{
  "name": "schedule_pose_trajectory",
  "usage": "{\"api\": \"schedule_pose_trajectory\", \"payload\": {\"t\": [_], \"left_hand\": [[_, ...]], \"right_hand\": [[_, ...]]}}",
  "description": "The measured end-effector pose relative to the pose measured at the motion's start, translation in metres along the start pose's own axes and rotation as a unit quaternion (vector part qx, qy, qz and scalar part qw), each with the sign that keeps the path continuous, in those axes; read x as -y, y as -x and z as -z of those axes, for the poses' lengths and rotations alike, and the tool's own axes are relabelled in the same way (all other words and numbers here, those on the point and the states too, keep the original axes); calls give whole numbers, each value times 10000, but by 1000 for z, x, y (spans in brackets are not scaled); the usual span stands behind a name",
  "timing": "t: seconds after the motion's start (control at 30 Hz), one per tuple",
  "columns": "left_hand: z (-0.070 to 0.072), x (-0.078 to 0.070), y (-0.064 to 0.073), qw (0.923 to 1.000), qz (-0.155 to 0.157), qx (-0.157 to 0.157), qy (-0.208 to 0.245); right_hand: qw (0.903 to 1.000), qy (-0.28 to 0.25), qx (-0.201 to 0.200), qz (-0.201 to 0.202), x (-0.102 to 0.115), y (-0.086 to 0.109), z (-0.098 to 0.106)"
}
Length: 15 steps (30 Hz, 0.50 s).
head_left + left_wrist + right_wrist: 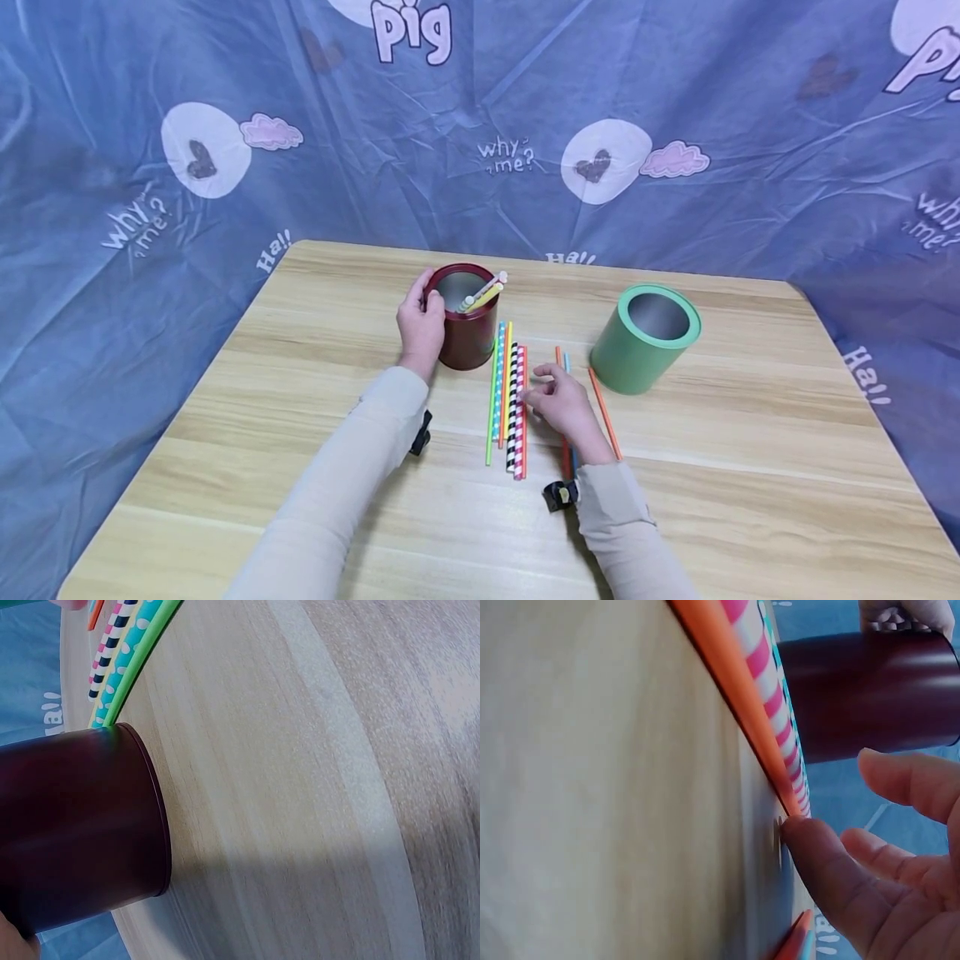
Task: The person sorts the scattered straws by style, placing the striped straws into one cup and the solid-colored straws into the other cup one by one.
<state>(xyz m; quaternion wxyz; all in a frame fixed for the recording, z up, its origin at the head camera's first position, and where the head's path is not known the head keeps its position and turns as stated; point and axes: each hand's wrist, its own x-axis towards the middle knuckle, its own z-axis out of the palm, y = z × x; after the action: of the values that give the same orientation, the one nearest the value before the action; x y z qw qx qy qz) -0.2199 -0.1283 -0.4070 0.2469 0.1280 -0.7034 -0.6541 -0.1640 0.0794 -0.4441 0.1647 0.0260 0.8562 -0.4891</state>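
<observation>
My left hand (420, 329) grips the upper side of an upright dark red can (468, 343), its thumb near the rim. A few pale and yellow straws (487, 297) lean inside the can. Just right of it, several straws lie in a row on the table, among them a green straw (491, 417), a black striped straw (512, 433) and a pink striped straw (519, 442). My right hand (558, 402) is at the row's right side, its fingers spread; one fingertip touches the outermost orange straw (739, 686). Nothing is pinched between its fingers.
A green can (630, 358) stands to the right. An orange straw (604, 412) lies in front of it. Another orange straw (558, 354) and a blue straw (567, 361) run partly hidden beneath the right hand. A patterned blue cloth (420, 183) hangs behind the wooden table (262, 400).
</observation>
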Motion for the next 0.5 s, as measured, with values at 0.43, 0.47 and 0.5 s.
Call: {"api": "schedule_pose_trajectory", "payload": {"t": [0.43, 0.47, 0.5], "left_hand": [[1, -2, -1, 10000, 39, 39, -82], [1, -1, -1, 9999, 47, 30, -85], [1, -2, 0, 9999, 51, 15, -86]], "right_hand": [[9991, -373, 125, -172, 3, 0, -3], [9990, -377, 124, -192, 2, 0, -3], [9990, -391, 109, -205, 2, 0, -3]]}}
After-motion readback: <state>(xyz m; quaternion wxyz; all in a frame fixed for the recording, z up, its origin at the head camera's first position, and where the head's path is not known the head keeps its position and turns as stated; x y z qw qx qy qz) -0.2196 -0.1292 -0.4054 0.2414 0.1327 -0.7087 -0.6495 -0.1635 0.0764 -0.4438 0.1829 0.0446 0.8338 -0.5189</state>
